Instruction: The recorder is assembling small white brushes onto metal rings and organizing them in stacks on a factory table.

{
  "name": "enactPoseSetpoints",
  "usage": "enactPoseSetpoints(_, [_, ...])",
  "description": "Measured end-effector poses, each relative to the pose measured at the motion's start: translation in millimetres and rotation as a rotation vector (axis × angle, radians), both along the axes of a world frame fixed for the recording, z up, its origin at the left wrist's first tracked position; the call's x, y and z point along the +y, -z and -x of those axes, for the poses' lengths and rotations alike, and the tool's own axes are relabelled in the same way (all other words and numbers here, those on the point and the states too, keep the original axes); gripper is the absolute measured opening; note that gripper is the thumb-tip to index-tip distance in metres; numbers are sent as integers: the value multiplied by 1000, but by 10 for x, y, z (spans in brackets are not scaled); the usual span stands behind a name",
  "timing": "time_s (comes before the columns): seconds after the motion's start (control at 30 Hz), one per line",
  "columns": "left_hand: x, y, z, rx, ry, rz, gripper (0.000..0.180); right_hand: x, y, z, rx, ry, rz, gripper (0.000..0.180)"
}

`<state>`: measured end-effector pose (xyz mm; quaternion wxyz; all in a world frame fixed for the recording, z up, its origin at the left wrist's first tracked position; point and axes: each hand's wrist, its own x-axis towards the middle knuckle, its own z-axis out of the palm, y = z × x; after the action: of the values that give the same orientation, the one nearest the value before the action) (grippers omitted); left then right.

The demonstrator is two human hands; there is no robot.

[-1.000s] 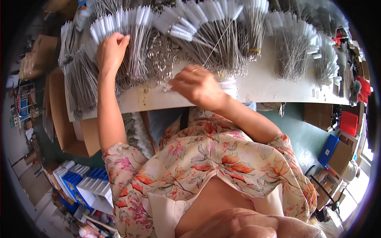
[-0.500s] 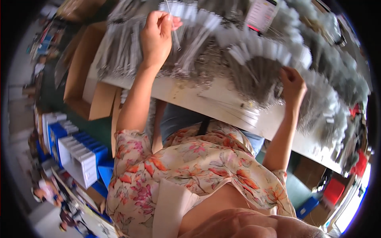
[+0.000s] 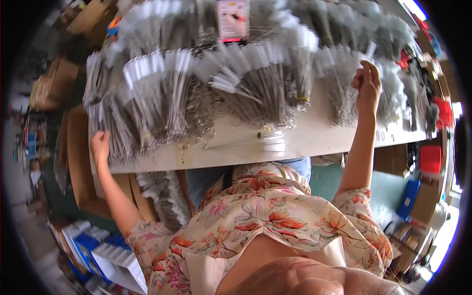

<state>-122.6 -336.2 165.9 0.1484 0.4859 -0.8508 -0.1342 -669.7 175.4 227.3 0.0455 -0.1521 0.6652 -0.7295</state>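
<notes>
Rows of thin wire-stemmed brushes with whitish bristle heads [image 3: 142, 69] cover the white table [image 3: 231, 132], their looped wire ends toward me. At the table's left end, my left hand [image 3: 101, 147] is closed beside the looped ends of a brush bundle [image 3: 118, 132]; whatever its fingers hold is too small to make out. Over the right-hand bundles [image 3: 339, 83], my right hand [image 3: 368, 88] is raised with its fingers pinched. A single wire brush [image 3: 371, 49] appears to be in it, its pale head above the fingertips and a bit of thin wire below.
A phone with a lit screen [image 3: 233, 19] stands behind the middle bundles. Several loose wires [image 3: 246, 145] lie near the front edge. An open cardboard box [image 3: 81, 162] adjoins the table's left end; blue-and-white boxes [image 3: 113, 260] sit lower left. A red bin [image 3: 430, 159] is at right.
My left hand has moved from the middle bundles, where it held a thin brush, out to the table's left end. My right hand has risen over the right bundles. The view has turned and shifted.
</notes>
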Motion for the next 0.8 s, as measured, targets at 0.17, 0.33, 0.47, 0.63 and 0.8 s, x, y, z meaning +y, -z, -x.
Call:
enactPoseSetpoints(0.17, [-185, 14, -211, -123, 42, 78, 27, 111, 9, 63, 438, 253, -794, 19])
enactPoseSetpoints(0.33, [-225, -38, -175, -94, 7, 3, 22, 178, -6, 53, 479, 247, -1026, 23])
enactPoseSetpoints(0.47, [-212, -79, -35, -69, -14, -12, 19, 100, 85, 17, 440, 195, -1020, 23])
enactPoseSetpoints(0.63, [-136, -146, 80, -164, 0, 112, 21, -103, 105, -63, 501, 109, -1063, 23])
enactPoseSetpoints(0.8, [-178, -216, 61, -215, 2, 91, 20, -242, 177, 20, 557, -1, -1163, 21])
